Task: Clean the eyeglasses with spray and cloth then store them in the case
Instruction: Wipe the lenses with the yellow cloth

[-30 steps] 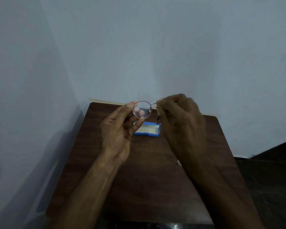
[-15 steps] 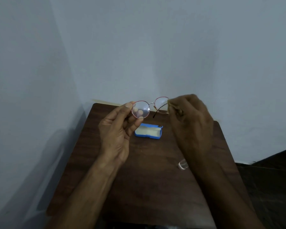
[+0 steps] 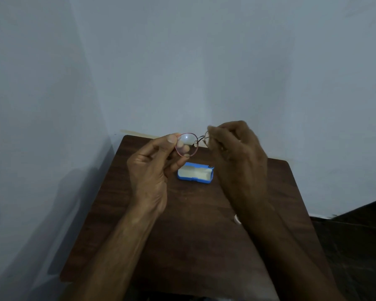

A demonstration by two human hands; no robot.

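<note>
The eyeglasses [image 3: 190, 144] are held in the air above the far half of the table [image 3: 195, 235], gripped by both hands. The left hand [image 3: 152, 170] pinches the outer rim of the left-side lens between thumb tip and curled fingers [image 3: 183, 146], which show through the lens. The right hand [image 3: 237, 157] is closed over the other lens; only a sliver of that rim shows beside its fingertips. Whether it also holds a cloth cannot be determined.

The case [image 3: 195, 173] lies open on the table below and beyond the fingers, between the two hands, apart from both. A small pale object [image 3: 237, 219] lies beside the right forearm, mostly hidden.

The table's far edge runs just beyond the fingertips, close to the wall [image 3: 204, 72]. The near tabletop beneath the forearms is bare.
</note>
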